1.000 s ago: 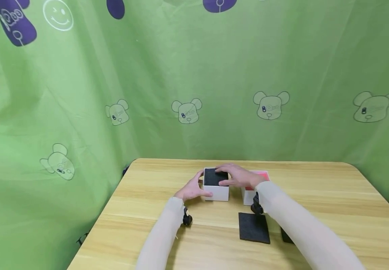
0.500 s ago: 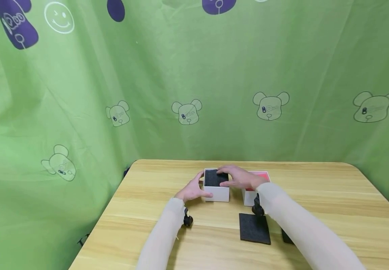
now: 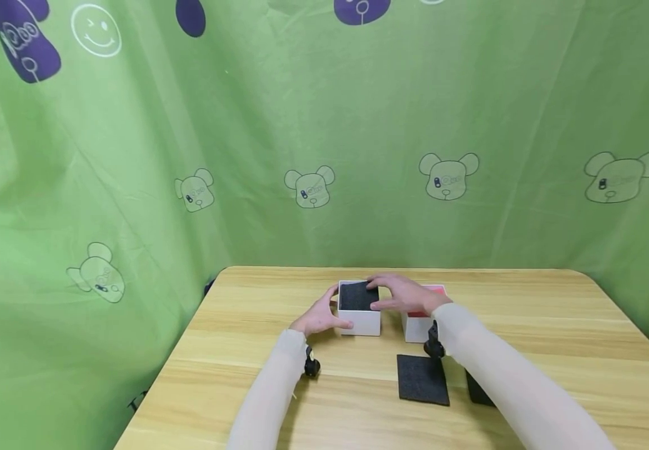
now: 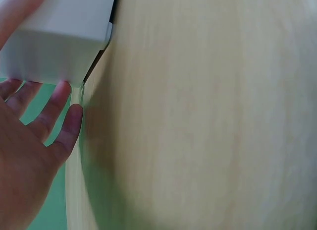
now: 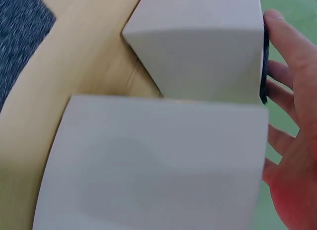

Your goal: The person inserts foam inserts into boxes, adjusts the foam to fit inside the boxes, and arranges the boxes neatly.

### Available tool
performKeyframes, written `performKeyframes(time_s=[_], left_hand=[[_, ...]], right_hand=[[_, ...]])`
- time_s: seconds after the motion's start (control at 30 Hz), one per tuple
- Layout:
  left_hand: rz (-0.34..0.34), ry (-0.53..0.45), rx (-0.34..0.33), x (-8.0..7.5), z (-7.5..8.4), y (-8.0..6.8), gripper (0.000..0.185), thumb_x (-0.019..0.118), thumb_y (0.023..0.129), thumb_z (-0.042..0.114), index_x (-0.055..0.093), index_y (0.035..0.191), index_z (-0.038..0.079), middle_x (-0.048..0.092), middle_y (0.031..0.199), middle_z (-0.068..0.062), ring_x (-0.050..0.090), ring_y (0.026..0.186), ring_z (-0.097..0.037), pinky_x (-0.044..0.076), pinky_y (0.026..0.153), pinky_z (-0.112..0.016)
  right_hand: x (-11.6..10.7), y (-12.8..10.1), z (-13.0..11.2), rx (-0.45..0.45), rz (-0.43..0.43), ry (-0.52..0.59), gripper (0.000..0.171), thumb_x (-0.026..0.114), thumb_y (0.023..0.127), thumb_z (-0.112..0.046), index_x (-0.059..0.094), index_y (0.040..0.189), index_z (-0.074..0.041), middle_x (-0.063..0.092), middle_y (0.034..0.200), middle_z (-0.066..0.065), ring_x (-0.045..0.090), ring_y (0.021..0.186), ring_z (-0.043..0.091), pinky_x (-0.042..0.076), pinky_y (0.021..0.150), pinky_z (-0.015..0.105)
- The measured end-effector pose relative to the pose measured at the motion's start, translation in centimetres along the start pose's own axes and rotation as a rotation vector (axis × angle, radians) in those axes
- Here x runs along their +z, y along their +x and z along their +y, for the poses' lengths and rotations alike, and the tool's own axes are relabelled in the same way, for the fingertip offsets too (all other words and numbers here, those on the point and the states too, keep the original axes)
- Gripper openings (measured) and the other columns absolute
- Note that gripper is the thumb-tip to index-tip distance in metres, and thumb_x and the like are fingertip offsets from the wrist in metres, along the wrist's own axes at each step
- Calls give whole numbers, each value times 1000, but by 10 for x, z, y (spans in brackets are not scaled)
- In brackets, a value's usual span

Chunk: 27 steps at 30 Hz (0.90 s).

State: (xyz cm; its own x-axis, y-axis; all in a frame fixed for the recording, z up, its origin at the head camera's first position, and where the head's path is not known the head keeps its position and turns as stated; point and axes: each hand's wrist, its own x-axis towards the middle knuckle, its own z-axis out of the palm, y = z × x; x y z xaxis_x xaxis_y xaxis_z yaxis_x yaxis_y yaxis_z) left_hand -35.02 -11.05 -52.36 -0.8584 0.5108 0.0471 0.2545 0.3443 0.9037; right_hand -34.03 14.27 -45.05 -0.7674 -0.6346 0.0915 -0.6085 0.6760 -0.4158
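Two white boxes stand on the desk (image 3: 527, 312): the white box with the black pad (image 3: 359, 308) and, just right of it, the red-topped box (image 3: 421, 320). Two loose black pads (image 3: 422, 379) lie nearer me than that first box. My left hand (image 3: 319, 315) rests open-fingered against its left wall; my right hand (image 3: 406, 295) lies flat over its right rim, gripping nothing. Since a second ago my right fingers have slid slightly rightward, uncovering more pad.
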Motion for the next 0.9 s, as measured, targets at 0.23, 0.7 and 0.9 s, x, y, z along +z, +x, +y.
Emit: performKeyframes(time_s=[0.23, 0.7, 0.9], left_hand=[[8, -8, -20, -1, 2, -1, 105, 83, 71, 12, 16, 152, 17, 28, 151, -4, 47, 120, -24, 41, 98, -36], [0, -23, -22, 0, 8, -3, 104, 83, 71, 9, 17, 151, 15, 29, 150, -6, 49, 119, -26, 43, 96, -35], [-5, -25, -26, 0, 7, -2, 103, 83, 71, 10, 18, 151, 16, 30, 149, -5, 49, 119, -25, 43, 96, -35]], right_hand=[[-8, -7, 3, 18, -1, -11, 51, 66, 87, -41, 59, 126, -9, 41, 142, 17, 34, 131, 39, 28, 105, 56], [-5, -6, -1, -39, 15, -55, 46, 65, 89, -38, 63, 122, -5, 49, 135, 17, 41, 126, 38, 30, 104, 55], [-2, -5, -2, -35, 13, -48, 47, 64, 89, -39, 63, 121, -5, 50, 134, 18, 42, 125, 38, 31, 103, 54]])
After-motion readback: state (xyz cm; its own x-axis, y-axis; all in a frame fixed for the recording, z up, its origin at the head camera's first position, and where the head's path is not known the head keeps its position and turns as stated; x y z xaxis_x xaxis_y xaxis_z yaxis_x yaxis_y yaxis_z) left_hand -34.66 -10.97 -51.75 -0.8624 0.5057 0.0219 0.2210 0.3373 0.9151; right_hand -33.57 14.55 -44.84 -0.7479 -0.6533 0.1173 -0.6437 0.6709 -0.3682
